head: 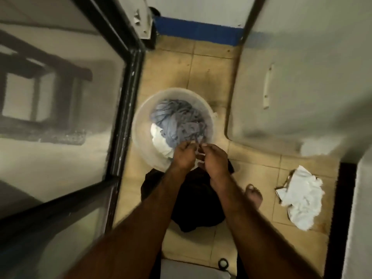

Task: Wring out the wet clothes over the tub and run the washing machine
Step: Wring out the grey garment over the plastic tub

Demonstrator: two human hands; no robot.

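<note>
The left hand [182,156] is pinching a strand of the grey clothes [177,119] lying in the tub [139,122] just beyond its fingertips. The right hand [214,161], just beside it, is pinching the same strand; a white cloth [300,196] is lying well right.

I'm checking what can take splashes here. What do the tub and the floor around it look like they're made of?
The tub looks like thin translucent plastic, milky and smooth: its wall lets light through. The floor looks like beige ceramic tile, dull and grimy: straight grout lines divide it into squares. Blur leaves the glaze uncertain.
</note>
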